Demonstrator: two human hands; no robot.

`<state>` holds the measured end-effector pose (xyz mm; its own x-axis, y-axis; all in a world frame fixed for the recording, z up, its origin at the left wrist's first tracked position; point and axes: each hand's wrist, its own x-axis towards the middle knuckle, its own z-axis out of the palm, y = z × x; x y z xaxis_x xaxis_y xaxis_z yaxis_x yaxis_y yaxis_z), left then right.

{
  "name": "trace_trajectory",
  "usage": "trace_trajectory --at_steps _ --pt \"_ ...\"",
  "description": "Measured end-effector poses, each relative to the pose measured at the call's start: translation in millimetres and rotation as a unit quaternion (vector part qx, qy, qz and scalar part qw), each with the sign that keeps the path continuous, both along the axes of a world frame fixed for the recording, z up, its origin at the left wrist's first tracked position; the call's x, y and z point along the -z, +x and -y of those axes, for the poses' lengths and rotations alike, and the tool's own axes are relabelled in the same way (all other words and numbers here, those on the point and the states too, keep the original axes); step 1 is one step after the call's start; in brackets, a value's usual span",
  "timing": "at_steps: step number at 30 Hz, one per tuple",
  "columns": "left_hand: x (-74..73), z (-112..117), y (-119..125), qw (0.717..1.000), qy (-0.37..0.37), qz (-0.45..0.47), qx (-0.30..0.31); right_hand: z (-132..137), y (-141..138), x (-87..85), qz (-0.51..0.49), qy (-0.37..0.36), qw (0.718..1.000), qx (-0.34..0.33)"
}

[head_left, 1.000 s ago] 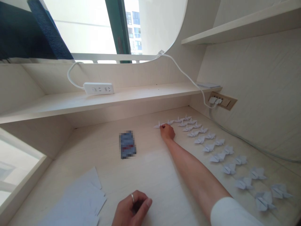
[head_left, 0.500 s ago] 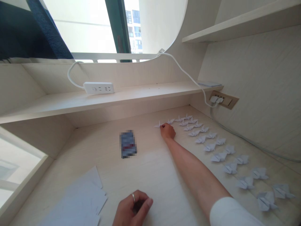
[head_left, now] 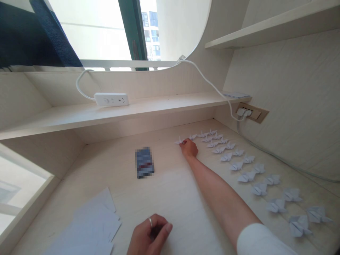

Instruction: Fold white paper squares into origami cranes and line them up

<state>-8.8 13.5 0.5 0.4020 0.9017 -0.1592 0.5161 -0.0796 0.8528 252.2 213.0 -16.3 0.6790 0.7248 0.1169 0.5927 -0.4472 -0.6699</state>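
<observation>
At the far part of the desk, my right hand reaches out with its fingers pinched on a white paper crane. The crane rests on the desk at the left end of the back row, and part of it is hidden by the fingers. My left hand, with a ring on one finger, lies near the front of the desk. Its fingers are loosely curled in toward the thumb, and I see nothing held in them. Several more paper cranes stand in two lines along the right side, to the right of my right arm.
Overlapping white paper sheets lie at the front left. A blurred dark grey-blue flat object sits mid-desk. On the raised shelf is a white power strip. A cable runs to the wall socket at right.
My right hand has shifted very slightly at the paper crane, whose upright points show a little more. My left hand and the other cranes stay in place.
</observation>
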Motion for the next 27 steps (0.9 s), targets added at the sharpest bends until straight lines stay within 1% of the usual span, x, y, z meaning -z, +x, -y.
trace_trajectory --at_steps 4,8,11,13,16,18,20,22,24,27 --pt "-0.9 -1 1 1.000 0.007 0.007 -0.003 6 3 3.7 -0.010 0.025 0.999 -0.017" --pt "-0.3 -4 -4 0.999 0.022 0.000 -0.023 29 -1 5.7 -0.019 0.056 0.996 -0.063" --pt "-0.7 -10 -15 0.996 0.061 -0.051 -0.035 58 -15 7.1 -0.028 0.071 0.991 -0.109" --pt "-3.5 -14 -22 0.991 0.085 -0.097 -0.029 82 -30 8.4 -0.034 0.074 0.986 -0.144" --pt "-13.3 -17 -28 0.982 0.111 -0.148 -0.030 117 -55 9.8 -0.037 0.072 0.977 -0.199" --pt "-22.4 -16 -31 0.976 0.112 -0.187 -0.017 139 -71 9.8 -0.039 0.067 0.971 -0.228" --pt "-30.6 -12 -36 0.970 0.121 -0.212 -0.017 157 -84 9.3 -0.041 0.059 0.966 -0.249" --pt "-35.7 -7 -47 0.966 0.137 -0.215 -0.047 172 -94 8.9 -0.042 0.052 0.962 -0.264" --pt "-36.6 0 -66 0.956 0.144 -0.226 -0.119 181 -102 9.0 -0.044 0.042 0.958 -0.279" --pt "-32.0 13 -107 0.929 0.140 -0.258 -0.228 189 -107 9.7 -0.036 0.028 0.954 -0.297"
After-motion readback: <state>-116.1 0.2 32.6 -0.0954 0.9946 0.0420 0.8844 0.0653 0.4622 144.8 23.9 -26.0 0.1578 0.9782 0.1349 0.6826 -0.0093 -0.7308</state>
